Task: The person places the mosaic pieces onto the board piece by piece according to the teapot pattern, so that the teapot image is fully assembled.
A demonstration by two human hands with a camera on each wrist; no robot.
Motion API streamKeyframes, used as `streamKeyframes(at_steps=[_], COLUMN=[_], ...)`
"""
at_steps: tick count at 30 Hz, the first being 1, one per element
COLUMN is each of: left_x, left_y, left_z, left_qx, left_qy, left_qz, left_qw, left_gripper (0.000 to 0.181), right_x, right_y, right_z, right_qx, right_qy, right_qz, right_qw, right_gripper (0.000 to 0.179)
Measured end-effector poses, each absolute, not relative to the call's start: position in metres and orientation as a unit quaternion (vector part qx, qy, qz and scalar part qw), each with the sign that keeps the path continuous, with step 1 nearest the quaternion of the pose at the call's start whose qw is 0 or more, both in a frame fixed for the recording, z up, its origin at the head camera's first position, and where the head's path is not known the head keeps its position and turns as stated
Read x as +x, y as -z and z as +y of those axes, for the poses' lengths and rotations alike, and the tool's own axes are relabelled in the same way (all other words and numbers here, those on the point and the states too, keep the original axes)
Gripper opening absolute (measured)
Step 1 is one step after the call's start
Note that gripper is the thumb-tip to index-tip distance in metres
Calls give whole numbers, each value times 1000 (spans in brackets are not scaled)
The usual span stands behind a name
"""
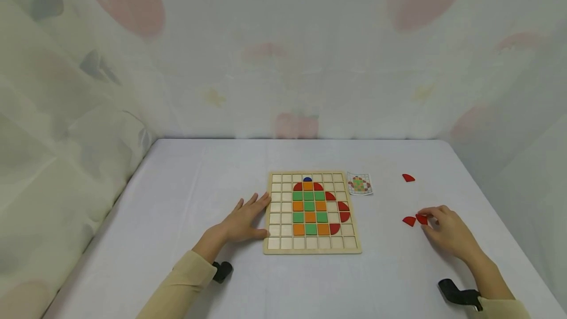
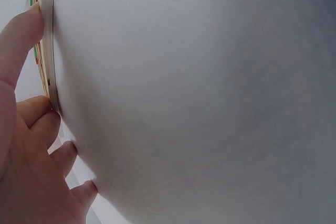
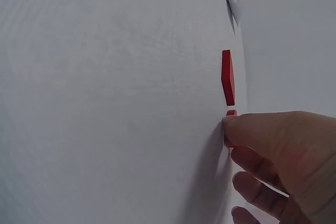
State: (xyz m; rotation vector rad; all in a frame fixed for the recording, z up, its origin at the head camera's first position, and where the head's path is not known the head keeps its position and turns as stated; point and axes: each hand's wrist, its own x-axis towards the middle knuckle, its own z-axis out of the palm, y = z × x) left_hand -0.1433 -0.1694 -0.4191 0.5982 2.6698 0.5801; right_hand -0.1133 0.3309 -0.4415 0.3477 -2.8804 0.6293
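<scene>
A wooden grid board (image 1: 281, 244) lies on the table, with green, orange and red pieces and one blue piece in its cells. My left hand (image 1: 242, 220) rests at the board's left edge, fingers spread, thumb and fingertips touching the frame. At the right, my right hand (image 1: 451, 233) pinches a red quarter-circle piece (image 1: 422, 219) between thumb and finger, at the tabletop. Just left of it lies another red quarter-circle piece (image 1: 409, 221), seen edge-on as a red block (image 3: 228, 77) in the right wrist view. A third red piece (image 1: 408, 177) lies farther back.
A small pattern card (image 1: 360, 184) lies beside the board's upper right corner, showing a similar coloured grid. The white table (image 1: 212, 166) ends at a patterned curtain (image 1: 221, 63) behind. More cloth (image 1: 66, 161) hangs along the left side.
</scene>
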Motion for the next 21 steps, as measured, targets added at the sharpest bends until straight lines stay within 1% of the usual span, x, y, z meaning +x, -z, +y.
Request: streamKeyframes(at_steps=[3,21], left_x=[-144,-145], left_y=[419,421], left_z=[-170,-170], left_qx=[213,216], left_qy=[-205,-197], left_qz=[940,941], left_qw=[172,169], left_gripper=[88,88], right_x=[-115,-118], right_y=[443,441], right_z=[332,326], right_qx=[123,116], right_qy=[-205,-221], right_qz=[-966,-963], right_qw=[97,101], right_gripper=[27,25])
